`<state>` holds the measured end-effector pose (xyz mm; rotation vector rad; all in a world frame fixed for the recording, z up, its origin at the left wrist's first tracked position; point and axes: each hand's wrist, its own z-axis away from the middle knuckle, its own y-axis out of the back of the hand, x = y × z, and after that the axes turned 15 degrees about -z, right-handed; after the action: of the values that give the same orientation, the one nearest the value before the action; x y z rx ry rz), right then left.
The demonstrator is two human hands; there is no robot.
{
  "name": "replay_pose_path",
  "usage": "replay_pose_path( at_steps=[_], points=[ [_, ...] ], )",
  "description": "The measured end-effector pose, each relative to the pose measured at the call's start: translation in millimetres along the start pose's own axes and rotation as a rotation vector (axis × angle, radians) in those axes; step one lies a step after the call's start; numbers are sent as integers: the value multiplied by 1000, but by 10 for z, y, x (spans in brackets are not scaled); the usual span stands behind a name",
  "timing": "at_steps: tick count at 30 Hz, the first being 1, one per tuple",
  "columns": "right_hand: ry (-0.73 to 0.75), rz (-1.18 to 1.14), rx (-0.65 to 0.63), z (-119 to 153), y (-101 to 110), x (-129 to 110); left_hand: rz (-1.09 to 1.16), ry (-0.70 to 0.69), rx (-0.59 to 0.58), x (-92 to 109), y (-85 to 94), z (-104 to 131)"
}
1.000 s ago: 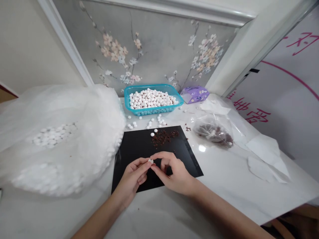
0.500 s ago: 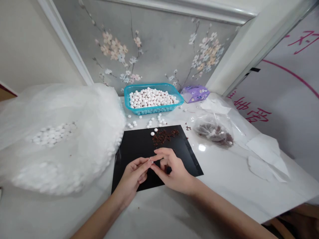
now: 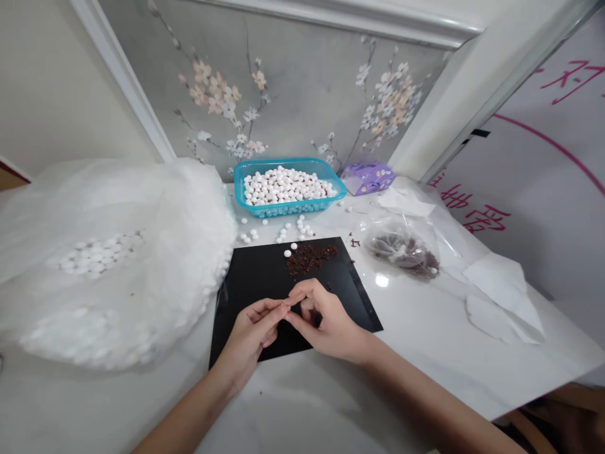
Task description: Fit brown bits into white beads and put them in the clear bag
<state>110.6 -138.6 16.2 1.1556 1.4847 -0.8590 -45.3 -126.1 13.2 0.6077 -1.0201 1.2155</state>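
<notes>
Over the black mat, the fingertips of my two hands meet. My left hand pinches a small white ball between thumb and fingers, and most of the ball is hidden. Thumb and forefinger of my right hand close on the same ball from the other side; any smaller piece there is too tiny to make out. Dark reddish-brown bits lie scattered on the mat beyond my hands. Beside them rest two loose white balls.
A blue basket full of white balls stands at the back, next to a purple packet. A big translucent bag of white balls fills the left. On the right lie a clear bag of brown bits and white paper.
My right forefinger and thumb have shifted slightly at the ball, and less of its white shows now. The whole view has drifted a little; the other things stay put.
</notes>
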Motion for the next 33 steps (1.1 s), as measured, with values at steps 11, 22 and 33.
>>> replay_pose_path(
  at_steps=[11,22,33],
  points=[
    [-72,80,155,-131,219,57,198,59,-11,93,1,16],
    [-162,500,105,-104,992,-115,186,66,-60,9,15,-28],
    [-139,684,114,-165,747,76,213,61,-156,115,4,22]
  ],
)
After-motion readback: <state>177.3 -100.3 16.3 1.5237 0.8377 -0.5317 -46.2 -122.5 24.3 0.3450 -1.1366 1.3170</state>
